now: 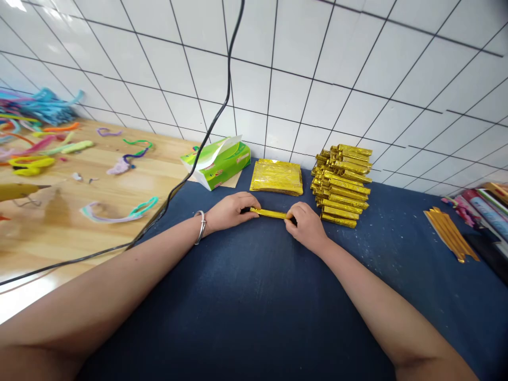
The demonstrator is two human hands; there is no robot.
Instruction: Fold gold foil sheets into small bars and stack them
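Dark blue tabletop [254,317] lay nearest you. Past it, your left hand [234,210] pinched the left end of a gold foil strip [273,214]; your right hand [306,226] pinched the right end. Both grips closed on it, strip roughly level between them, in front of the flat gold stack. Couldn't tell if it touched the tabletop.

Step in hand, my read: folding or pressing that one strip narrow. Next move looked to call for even finger pressure at both ends, so the folds didn't spring open or twist.

Just beyond your right hand: a pile of folded gold pieces [345,196], stacked unevenly, could slide if your wrist bumped it. Farther, straight ahead: the flat gold stack [275,179], no writing I could read. Left of that, a green tissue box [227,170]: small red print on its side, too blurred to read. White tiled wall [293,63] behind, unmarked.
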